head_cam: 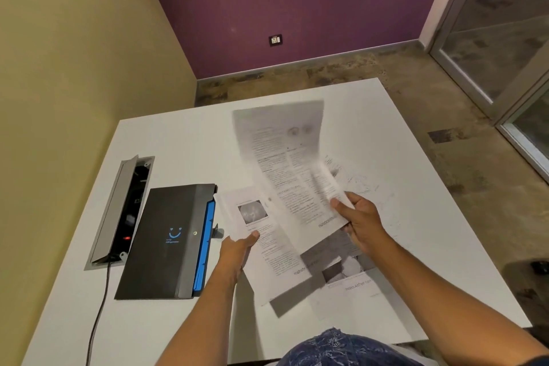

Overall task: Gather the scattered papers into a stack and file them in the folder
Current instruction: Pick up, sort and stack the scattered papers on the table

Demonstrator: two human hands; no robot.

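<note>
A blue patterned fabric (341,348) sits at the bottom edge. Above it, the left hand (237,252) pinches the edge of a white printed sheet (267,244), while the right hand (361,224) grips a blurred, lifted printed page (285,163). More loose printed papers (353,279) lie under them on the white counter (386,116). The closed black folder with blue tabs (169,241) lies just left of the left hand.

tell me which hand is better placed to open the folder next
Left, probably. The left hand is right beside the closed folder, pinching only one sheet. The right hand is farther off, holding up a lifted page.
</note>
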